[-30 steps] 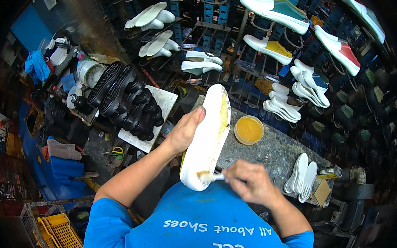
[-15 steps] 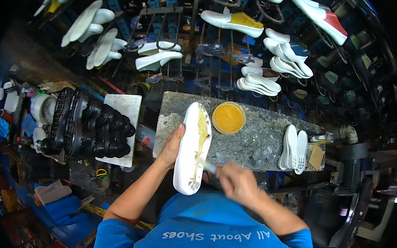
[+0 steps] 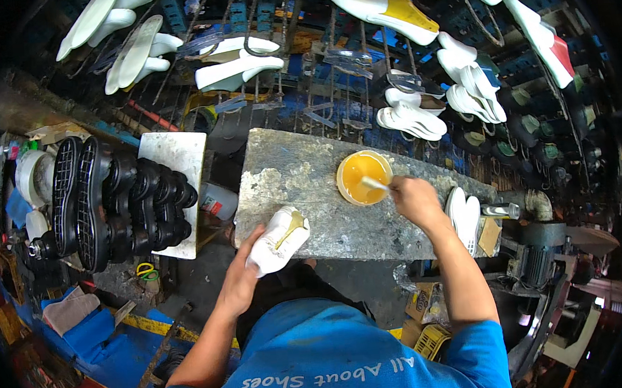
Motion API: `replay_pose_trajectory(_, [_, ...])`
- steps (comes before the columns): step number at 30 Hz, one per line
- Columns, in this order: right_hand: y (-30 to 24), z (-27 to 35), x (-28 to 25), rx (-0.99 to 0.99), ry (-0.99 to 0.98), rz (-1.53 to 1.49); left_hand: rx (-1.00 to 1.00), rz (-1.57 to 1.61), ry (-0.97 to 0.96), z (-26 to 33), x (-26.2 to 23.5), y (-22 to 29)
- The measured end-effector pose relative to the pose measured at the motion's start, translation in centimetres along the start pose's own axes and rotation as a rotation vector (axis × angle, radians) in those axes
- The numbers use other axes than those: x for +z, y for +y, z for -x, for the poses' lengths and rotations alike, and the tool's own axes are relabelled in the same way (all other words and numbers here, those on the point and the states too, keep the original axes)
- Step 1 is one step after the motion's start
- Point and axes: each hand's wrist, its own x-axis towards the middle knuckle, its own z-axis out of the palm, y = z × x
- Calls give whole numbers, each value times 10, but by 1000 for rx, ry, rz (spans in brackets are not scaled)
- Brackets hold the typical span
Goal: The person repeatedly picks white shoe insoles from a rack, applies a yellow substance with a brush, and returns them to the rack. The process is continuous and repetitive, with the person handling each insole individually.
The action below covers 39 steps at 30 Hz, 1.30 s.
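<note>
Fingers of the right hand [image 3: 415, 200] pinch a small brush [image 3: 375, 184], its tip dipped in the yellow glue of a round bowl [image 3: 364, 178] just ahead of the knuckles. The left hand [image 3: 243, 271] wraps from below around a white sole [image 3: 279, 239], fingers curled shut on its near end; the sole tilts up and away from the palm, a streak of yellow glue showing on its upper face, its far end over the near edge of a worn grey slab [image 3: 303, 187]. The bowl sits on that slab, well to the right of the sole. Just right of the brush hand, two more white soles [image 3: 464, 216] lie side by side on the slab's end, with a scrap of brown card [image 3: 488, 236] beyond them. Left of the sole hand, a row of black soles [image 3: 120, 204] stands on edge against a pale board [image 3: 175, 156]. Farther out, past both hands, racks [image 3: 302, 65] carry white soles and white shoes, some with yellow, blue or red heels. Nearest the camera, both forearms come out of the short sleeves of a blue shirt [image 3: 322, 359]
</note>
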Motion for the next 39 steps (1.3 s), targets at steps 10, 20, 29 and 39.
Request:
replay_pose_trajectory(10, [27,83,84,250,403,-513,168,-925,77,10,13,18])
replay_pose_trajectory(20, [-64,193,-39,-412,229,-1096,748,-1050,-143,18,130,65])
replay_pose_trajectory(29, [-13,223,-80,-762,342,-875,859,-1140,-237,34,189,85])
replay_pose_trajectory(39, [15,217,-95,-942,433,-679,686,-1078,-307,53,211,93])
